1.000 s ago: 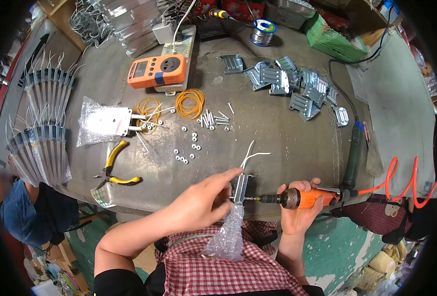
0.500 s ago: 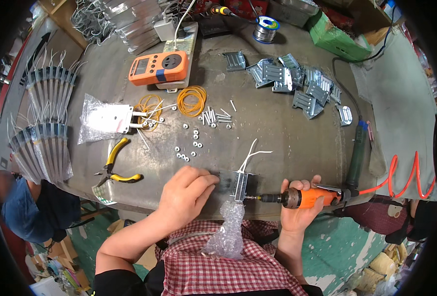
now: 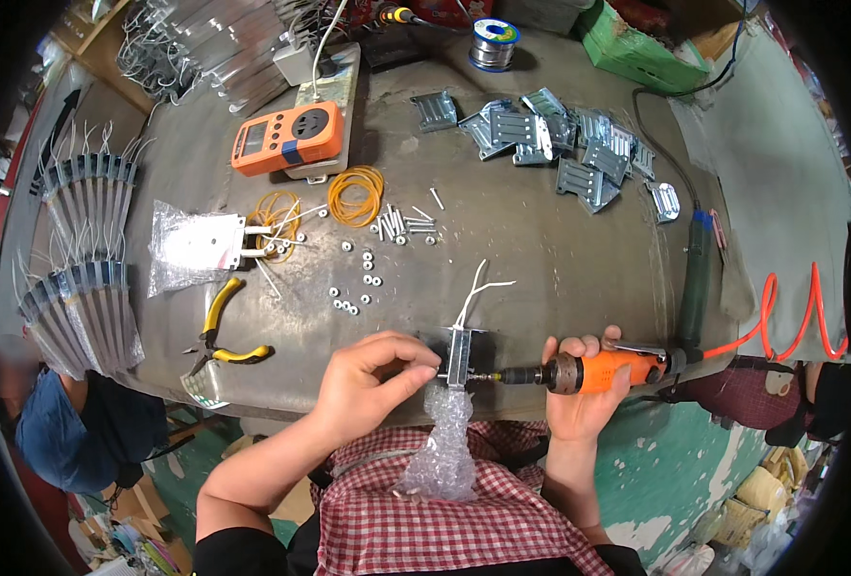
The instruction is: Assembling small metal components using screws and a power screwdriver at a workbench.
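My right hand (image 3: pixel 579 413) is wrapped around an orange air screwdriver (image 3: pixel 608 372), its bit pointing left at a narrow dark metal housing (image 3: pixel 458 357). The tip meets the housing's right side near its lower end. On the opposite side, my left hand (image 3: pixel 372 384) is closed in a pinch, thumb and forefinger right at the housing's left face; whatever lies between them is hidden. Two white wires (image 3: pixel 473 293) rise from the housing's far end. Bubble wrap (image 3: pixel 444 437) covers its near end and hangs over the table edge onto my checked apron.
Several nuts (image 3: pixel 368 267), screws (image 3: pixel 396 224) and rubber bands (image 3: pixel 356 196) lie ahead. Yellow-handled pliers (image 3: pixel 219 331) and bagged white part (image 3: pixel 198 245) sit left, below an orange meter (image 3: pixel 286 136). Metal brackets (image 3: pixel 516 130) are piled far right; a red coiled hose (image 3: pixel 771 317) runs right.
My left hand has moved right, bringing its pinched fingertips up against the housing's left side. The screwdriver stays at the right side. The whole view has shifted slightly.
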`<state>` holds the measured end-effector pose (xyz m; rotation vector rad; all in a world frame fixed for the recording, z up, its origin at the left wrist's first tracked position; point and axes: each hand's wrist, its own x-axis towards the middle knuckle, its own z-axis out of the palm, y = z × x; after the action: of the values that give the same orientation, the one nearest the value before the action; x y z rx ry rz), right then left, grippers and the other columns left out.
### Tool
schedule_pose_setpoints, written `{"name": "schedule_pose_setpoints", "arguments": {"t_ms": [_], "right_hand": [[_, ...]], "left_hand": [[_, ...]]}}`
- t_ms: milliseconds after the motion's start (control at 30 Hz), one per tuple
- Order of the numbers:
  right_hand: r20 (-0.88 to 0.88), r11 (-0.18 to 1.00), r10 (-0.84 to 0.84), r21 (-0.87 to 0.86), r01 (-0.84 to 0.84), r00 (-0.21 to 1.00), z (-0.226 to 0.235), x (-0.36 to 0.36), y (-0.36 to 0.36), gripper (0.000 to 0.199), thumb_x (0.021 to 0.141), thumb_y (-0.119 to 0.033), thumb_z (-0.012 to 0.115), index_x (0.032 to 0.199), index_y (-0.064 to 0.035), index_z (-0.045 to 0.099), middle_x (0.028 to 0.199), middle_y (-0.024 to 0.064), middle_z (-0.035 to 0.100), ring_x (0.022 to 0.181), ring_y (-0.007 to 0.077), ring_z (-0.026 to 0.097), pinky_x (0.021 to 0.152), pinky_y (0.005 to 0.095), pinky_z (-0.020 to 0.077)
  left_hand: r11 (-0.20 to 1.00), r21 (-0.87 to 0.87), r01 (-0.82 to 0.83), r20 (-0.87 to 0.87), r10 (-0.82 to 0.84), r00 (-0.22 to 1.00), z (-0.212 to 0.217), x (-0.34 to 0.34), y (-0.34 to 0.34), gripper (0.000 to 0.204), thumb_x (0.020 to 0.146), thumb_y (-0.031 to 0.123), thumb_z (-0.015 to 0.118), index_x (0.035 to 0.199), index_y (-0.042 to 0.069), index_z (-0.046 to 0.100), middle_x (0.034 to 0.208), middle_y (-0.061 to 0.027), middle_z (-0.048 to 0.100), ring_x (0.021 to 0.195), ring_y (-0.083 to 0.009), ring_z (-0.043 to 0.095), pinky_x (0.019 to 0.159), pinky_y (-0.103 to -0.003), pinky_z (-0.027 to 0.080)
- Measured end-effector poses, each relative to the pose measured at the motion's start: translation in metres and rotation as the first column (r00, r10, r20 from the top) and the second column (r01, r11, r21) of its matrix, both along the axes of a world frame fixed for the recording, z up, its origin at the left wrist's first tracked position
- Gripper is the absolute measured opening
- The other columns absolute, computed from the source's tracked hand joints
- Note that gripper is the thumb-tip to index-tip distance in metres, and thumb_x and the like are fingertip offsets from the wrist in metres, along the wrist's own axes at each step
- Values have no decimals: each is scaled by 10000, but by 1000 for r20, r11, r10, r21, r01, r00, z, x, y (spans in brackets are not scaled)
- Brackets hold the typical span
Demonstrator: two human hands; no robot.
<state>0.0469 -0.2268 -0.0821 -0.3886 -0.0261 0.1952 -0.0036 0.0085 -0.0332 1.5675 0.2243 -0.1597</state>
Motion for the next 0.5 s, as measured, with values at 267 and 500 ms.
{"name": "schedule_pose_setpoints", "arguments": {"t_ms": [267,500], "right_hand": [[-74,997,-71,-48,67,995,8,0,6,426,797,-341,644,1129,-165,444,911,11,534,924,179,494,938,456,353],[-95,997,-64,43,68,993,4,0,6,354,783,-278,644,1072,-167,472,864,-14,515,879,146,482,919,406,344]], "left_hand": [[990,13,-137,145,134,980,-12,-16,-18,95,773,-18,639,867,-19,624,933,-99,588,868,-156,555,763,-267,442],[986,6,-169,215,163,963,-20,-17,-20,108,758,-34,652,866,-21,650,923,-99,605,839,-142,568,714,-248,454]]}}
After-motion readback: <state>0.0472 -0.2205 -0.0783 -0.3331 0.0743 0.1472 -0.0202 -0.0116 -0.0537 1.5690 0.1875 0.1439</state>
